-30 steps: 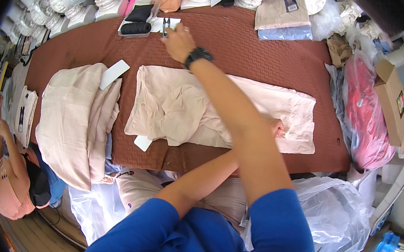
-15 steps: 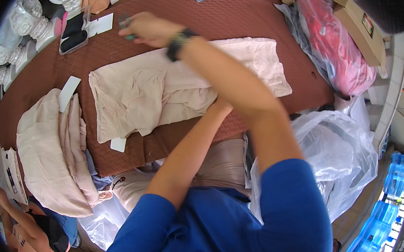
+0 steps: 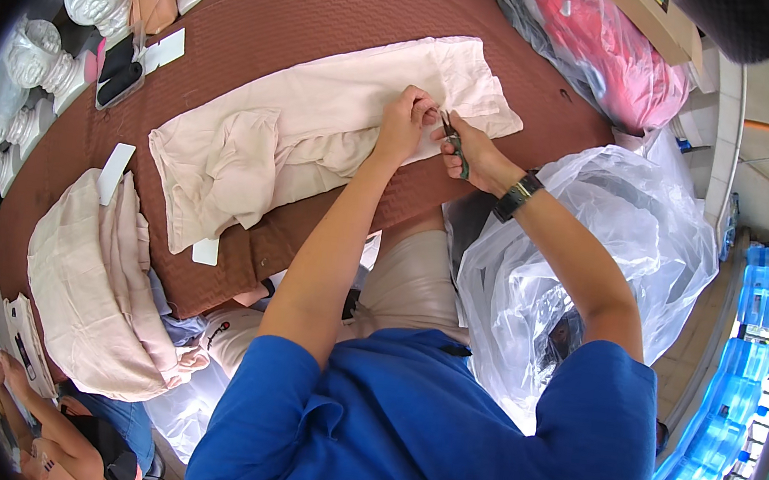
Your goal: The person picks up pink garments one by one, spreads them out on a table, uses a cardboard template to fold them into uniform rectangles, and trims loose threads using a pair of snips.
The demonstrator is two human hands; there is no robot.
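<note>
Holding small dark snips (image 3: 454, 141) in the right grip (image 3: 481, 156), wrapped snugly about the handles, with blades pointed toward the left grip (image 3: 405, 121). Drawn narrow at the fingertips on that left side, just beside the snips; cannot tell whether pinching cloth or thread. Working at the right part of a folded pale pink garment (image 3: 354, 90), laid lengthwise on a counter (image 3: 287, 16) covered in brown textured cloth, flat toward the right end and bunched toward the left. Wearing a dark watch (image 3: 517, 195) on the right wrist. Flanked on the left by a draped pile of pale cloth (image 3: 81, 281), topped with a white card (image 3: 115, 173), and on the right by clear plastic sheeting (image 3: 589, 197). Facing, at the back left, dark rolls (image 3: 121, 80) near a tan pouch (image 3: 154, 0).
</note>
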